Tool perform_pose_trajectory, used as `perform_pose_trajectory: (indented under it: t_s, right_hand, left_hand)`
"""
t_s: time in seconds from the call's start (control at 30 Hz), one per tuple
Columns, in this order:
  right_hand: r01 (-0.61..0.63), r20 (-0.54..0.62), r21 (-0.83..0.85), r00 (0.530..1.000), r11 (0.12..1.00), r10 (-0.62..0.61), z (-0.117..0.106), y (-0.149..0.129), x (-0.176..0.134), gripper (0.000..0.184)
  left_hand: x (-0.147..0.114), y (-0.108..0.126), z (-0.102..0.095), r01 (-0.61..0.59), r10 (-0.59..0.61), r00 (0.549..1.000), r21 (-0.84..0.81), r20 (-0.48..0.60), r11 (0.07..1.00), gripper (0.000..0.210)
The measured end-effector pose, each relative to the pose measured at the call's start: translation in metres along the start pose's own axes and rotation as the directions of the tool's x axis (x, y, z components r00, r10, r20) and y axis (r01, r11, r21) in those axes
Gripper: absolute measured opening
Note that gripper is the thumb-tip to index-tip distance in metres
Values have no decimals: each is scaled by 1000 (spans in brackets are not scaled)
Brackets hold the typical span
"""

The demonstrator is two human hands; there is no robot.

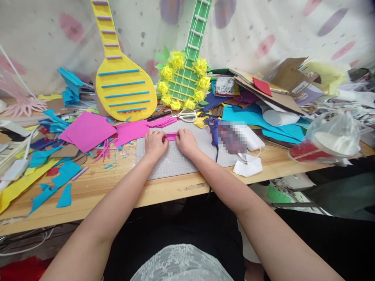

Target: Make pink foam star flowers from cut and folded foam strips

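Note:
Between my two hands a narrow pink paper strip [171,136] lies over a grey cutting mat [164,166]. My left hand [156,143] has its fingers curled onto the strip's left end. At the other end, my right hand [186,142] pinches the strip with bent fingers. Just behind the hands are a stack of pink paper strips [161,122] and a pair of scissors [189,115]. A larger pink paper sheet [130,132] reaches the mat from the left. To the right stands a blue glue gun [215,130] with a dark cord.
A yellow paper lute shape [125,88] and a green one ringed with yellow paper flowers [177,60] lean at the back. Blue paper scraps [66,173] litter the left. Cardboard [272,93] is piled right, near a bagged cup [313,146] at the table's edge.

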State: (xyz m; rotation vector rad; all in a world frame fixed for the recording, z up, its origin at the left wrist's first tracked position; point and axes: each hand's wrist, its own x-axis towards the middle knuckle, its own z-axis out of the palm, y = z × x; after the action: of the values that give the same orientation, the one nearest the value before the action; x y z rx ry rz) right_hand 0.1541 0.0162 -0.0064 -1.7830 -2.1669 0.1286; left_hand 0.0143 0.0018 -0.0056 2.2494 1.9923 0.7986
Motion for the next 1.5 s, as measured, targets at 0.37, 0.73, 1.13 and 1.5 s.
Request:
perform_pose_trajectory:
  t_s: [0.37,0.73,1.13,1.5]
  right_hand:
    - [-28,7,145,1000,989,27,-2,3,1,20]
    - [-18,21,157,1000,987,14,-3,4,1,20]
    - [-27,51,171,999,985,19,-8,3,0,22]
    - [-37,43,170,999,985,30,-7,3,1,21]
  left_hand:
    - [-1,-3,-5,39,-38,999,-67,12,997,13]
    - [-3,-4,-4,-31,30,999,9,33,999,22]
    - [-6,-4,-6,-17,17,1000,-10,23,1000,23]
    - [0,-5,-2,61,-59,998,-92,22,994,19]
